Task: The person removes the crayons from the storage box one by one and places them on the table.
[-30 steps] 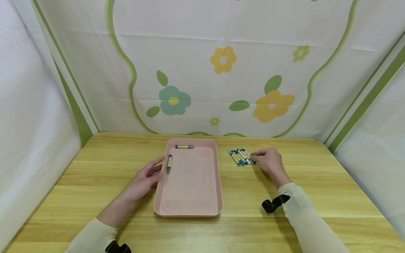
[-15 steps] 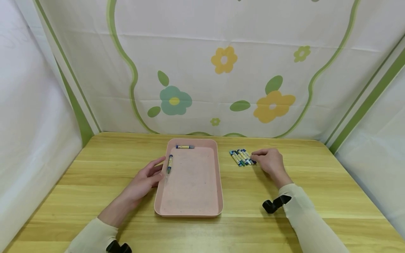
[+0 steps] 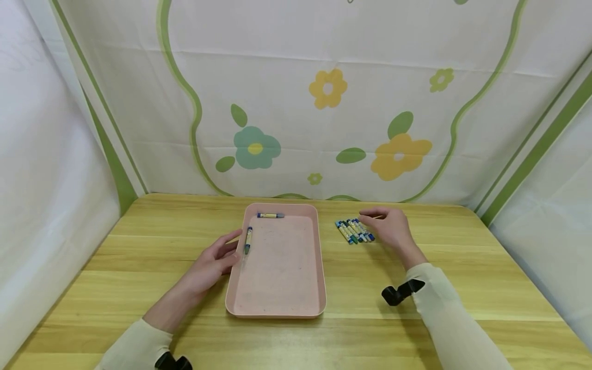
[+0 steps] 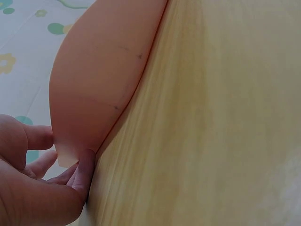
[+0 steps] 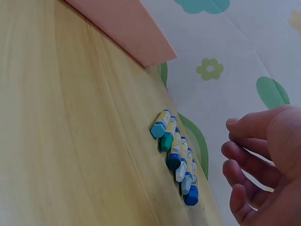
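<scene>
A pink tray (image 3: 277, 311) lies in the middle of the wooden table. Inside it are two blue-tipped crayons, one along the far wall (image 3: 270, 215) and one by the left wall (image 3: 248, 239). My left hand (image 3: 217, 257) rests against the tray's left wall; the left wrist view shows its fingers (image 4: 83, 172) touching the rim of the tray (image 4: 99, 70). A row of several blue and green crayons (image 3: 353, 230) lies on the table to the right of the tray. My right hand (image 3: 375, 218) hovers just above that crayon row (image 5: 176, 155), with loosely curled fingers (image 5: 244, 160) that hold nothing.
Flowered cloth walls (image 3: 324, 103) close in the table at the back and on both sides. Black camera mounts sit on the right wrist (image 3: 396, 293) and the left wrist (image 3: 172, 362). Bare wood (image 3: 462, 246) stretches to the right of the crayons.
My right hand has lifted off the right end of the crayon row and now hovers over it. The left hand, tray and crayons have not moved.
</scene>
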A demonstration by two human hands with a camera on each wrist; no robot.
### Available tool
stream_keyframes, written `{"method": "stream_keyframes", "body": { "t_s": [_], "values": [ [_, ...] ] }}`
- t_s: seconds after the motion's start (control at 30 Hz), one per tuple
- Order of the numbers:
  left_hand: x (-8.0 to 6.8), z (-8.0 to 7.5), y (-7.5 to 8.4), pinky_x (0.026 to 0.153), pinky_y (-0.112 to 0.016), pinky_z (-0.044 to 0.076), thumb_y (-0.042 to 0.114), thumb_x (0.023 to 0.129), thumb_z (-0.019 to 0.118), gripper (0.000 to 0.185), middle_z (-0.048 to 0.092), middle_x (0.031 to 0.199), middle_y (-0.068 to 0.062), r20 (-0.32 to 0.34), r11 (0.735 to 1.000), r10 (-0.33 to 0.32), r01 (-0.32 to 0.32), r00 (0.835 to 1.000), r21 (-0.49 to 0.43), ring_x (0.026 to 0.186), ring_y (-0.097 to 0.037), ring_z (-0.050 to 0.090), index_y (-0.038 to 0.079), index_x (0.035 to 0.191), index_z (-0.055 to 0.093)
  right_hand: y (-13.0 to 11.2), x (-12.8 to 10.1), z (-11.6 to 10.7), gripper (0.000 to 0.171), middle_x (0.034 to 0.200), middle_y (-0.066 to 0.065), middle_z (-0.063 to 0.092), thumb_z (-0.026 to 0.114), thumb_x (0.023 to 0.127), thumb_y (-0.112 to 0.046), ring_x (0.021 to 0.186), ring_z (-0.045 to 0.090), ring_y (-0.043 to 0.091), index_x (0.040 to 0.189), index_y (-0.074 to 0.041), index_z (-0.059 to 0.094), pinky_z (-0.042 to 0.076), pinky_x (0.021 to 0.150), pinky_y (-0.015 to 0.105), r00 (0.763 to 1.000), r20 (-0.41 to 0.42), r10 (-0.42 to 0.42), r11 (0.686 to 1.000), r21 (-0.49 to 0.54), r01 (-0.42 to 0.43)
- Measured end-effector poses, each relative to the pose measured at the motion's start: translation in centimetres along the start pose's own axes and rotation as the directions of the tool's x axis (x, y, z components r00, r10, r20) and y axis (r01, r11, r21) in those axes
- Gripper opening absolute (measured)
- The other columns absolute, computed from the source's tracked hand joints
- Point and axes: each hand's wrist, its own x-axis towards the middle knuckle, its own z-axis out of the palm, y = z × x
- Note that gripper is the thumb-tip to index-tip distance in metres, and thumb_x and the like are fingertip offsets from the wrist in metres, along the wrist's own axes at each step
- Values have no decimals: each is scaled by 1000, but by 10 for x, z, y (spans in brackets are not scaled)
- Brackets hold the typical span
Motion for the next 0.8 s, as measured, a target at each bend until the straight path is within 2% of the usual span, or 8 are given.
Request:
{"method": "stream_keyframes", "body": {
  "t_s": [0.2,0.5,0.8],
  "values": [
    [0,0,0,109,-33,48,16,111,52,61,33,172,-20,5,1000,3,-3,1000,3,156,-38,38,20,168,30,-9,2,2,41,129,14,76,72,101,-42,115,68,30,128,-11,78,53,85,31,999,9,-37,999,33,37],
    [-1,0,1,108,-32,48,16,112,52,61,32,172,-21,5,1000,4,-4,1000,10,157,-38,37,20,168,29,-24,6,9,30,120,14,78,74,100,-34,109,71,30,123,-14,80,56,81,32,995,15,-101,990,96,99],
    [-1,0,1,108,-32,49,15,111,52,61,32,172,-20,8,1000,7,-7,1000,5,156,-38,38,20,168,30,-38,11,19,32,121,13,78,75,100,-34,103,69,21,123,-13,80,56,81,30,992,35,-124,986,113,119]
  ]
}}
